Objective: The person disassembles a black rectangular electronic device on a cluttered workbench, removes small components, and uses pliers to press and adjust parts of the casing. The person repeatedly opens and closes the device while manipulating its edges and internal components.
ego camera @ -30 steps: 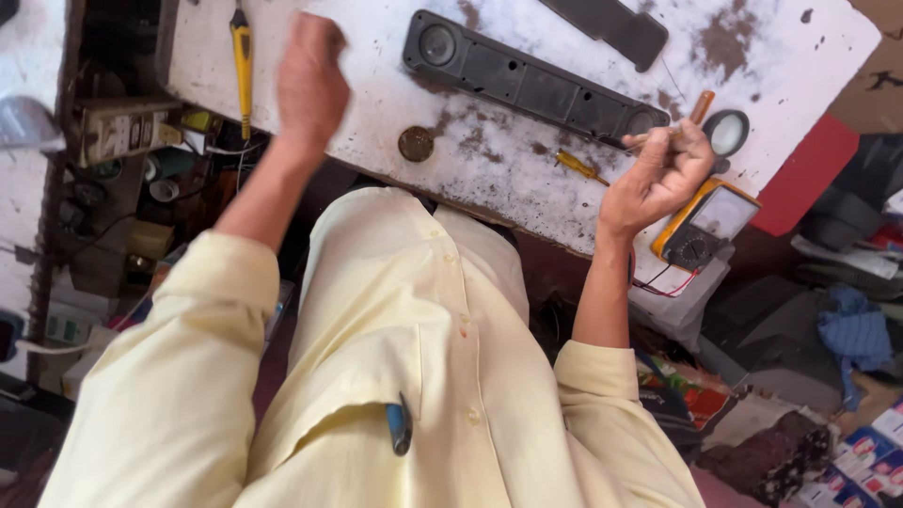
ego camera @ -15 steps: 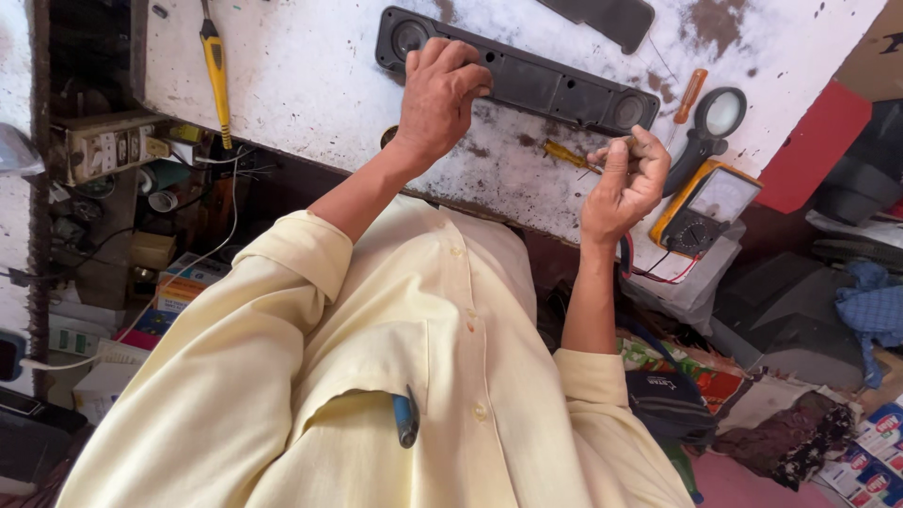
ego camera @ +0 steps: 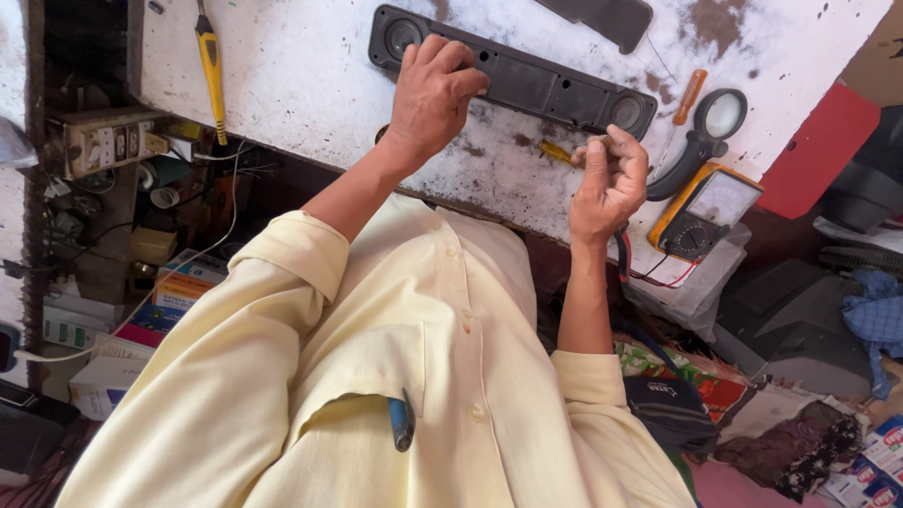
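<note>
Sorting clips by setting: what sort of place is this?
Likely an electronics repair bench: a yellow multimeter, a magnifier, and a long black speaker housing under the left hand on a worn white worktop.
</note>
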